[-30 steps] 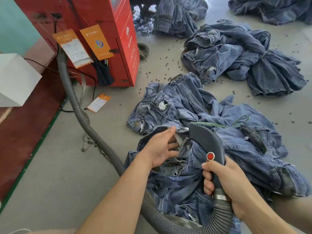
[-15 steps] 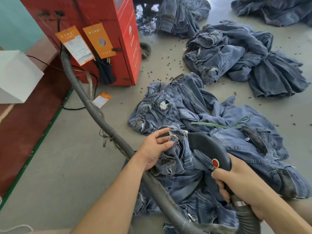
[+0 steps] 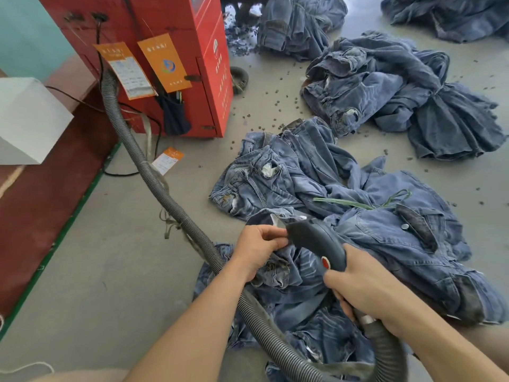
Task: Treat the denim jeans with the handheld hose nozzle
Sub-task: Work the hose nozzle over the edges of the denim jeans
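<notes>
Two hands worked at lower centre: the left hand (image 3: 257,250) pinched a fold of the denim jeans (image 3: 292,274) up to the hose nozzle (image 3: 311,238), presumably to present it, while the right hand (image 3: 366,288) was wrapped around the nozzle's handle below its red button (image 3: 325,262).

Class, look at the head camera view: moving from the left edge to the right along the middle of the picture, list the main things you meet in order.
white box → grey ribbed hose → left hand holding denim → dark nozzle → right hand gripping the nozzle's handle → jeans pile
</notes>
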A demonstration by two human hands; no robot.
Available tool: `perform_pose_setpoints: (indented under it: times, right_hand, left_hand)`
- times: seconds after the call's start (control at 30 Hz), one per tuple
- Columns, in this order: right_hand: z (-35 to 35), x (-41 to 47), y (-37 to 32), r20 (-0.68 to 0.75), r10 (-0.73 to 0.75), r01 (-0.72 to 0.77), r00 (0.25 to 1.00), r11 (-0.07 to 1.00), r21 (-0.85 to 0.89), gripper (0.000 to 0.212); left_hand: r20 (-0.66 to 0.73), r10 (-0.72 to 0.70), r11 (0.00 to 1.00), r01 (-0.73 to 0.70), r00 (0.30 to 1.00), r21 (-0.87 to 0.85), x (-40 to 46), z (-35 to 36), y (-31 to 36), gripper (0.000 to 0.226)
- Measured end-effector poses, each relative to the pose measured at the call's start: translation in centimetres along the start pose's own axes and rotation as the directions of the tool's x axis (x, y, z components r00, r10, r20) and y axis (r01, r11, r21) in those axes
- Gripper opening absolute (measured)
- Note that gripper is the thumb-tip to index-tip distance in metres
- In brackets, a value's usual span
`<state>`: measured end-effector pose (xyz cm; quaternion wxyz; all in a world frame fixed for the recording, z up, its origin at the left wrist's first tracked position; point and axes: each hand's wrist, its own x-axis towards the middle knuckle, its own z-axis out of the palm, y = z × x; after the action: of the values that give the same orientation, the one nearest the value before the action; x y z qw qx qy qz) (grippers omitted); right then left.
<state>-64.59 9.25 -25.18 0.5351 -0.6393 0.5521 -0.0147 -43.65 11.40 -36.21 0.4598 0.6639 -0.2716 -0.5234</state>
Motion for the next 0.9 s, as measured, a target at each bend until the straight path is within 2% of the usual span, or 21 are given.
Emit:
perform_pose_setpoints:
  times: [0.13, 0.3, 0.37, 0.47, 0.57, 0.63, 0.77, 0.83, 0.9]
  right_hand:
    - [-1.2, 1.0, 0.1, -0.087, 0.054, -0.032, 0.995, 0.971, 0.235, 0.011]
    - [-0.1, 0.3, 0.0, 0.169, 0.093, -0.145, 0.981, 0.935, 0.324, 0.016]
    - [0.0, 1.4, -0.3, 0.116, 0.138, -0.172, 0.984, 0.910, 0.376, 0.015]
    - [-1.3, 1.3, 0.3, 0.039, 0.154, -0.154, 0.987, 0.857, 0.491, 0.016]
    - [-0.3, -0.2, 1.1, 0.158, 0.130, -0.186, 0.979, 0.888, 0.421, 0.017]
    - [0.9, 0.0, 0.5, 0.198, 0.111, -0.178, 0.974, 0.916, 0.360, 0.014]
    - [0.5, 1.5, -0.6, -0.011, 0.085, -0.077, 0.996, 0.946, 0.315, 0.012]
    - [0.0, 0.5, 0.0, -0.018, 0.067, -0.059, 0.998, 0.953, 0.298, 0.010]
    - [0.6, -0.8, 0.0, 0.058, 0.049, -0.060, 0.997, 0.979, 0.193, 0.014]
  left_hand:
    - [-0.058, -0.005, 1.000, 0.007, 0.998, 0.024, -0.1, -0.3, -0.3, 0.038]
    - [-0.024, 0.022, 0.994, -0.019, 0.999, 0.104, 0.0, -0.4, -0.2, 0.035]
    - [-0.040, 0.004, 0.997, -0.001, 0.999, 0.071, -0.2, -0.5, -0.6, 0.033]
    - [-0.062, -0.061, 0.996, 0.057, 0.996, -0.066, -0.2, -0.8, -0.8, 0.030]
    - [-0.008, -0.152, 0.966, 0.147, 0.988, -0.212, 0.0, -1.2, -0.9, 0.028]
    - [0.018, -0.170, 0.959, 0.170, 0.985, -0.227, -0.2, -1.1, -1.0, 0.026]
    - [-0.012, -0.169, 0.974, 0.165, 0.986, -0.154, -0.2, -1.0, -0.8, 0.029]
    - [-0.021, -0.161, 0.978, 0.157, 0.987, -0.141, 0.1, -0.9, -0.5, 0.029]
    - [-0.001, -0.149, 0.980, 0.148, 0.989, -0.135, 0.3, -0.7, -0.3, 0.026]
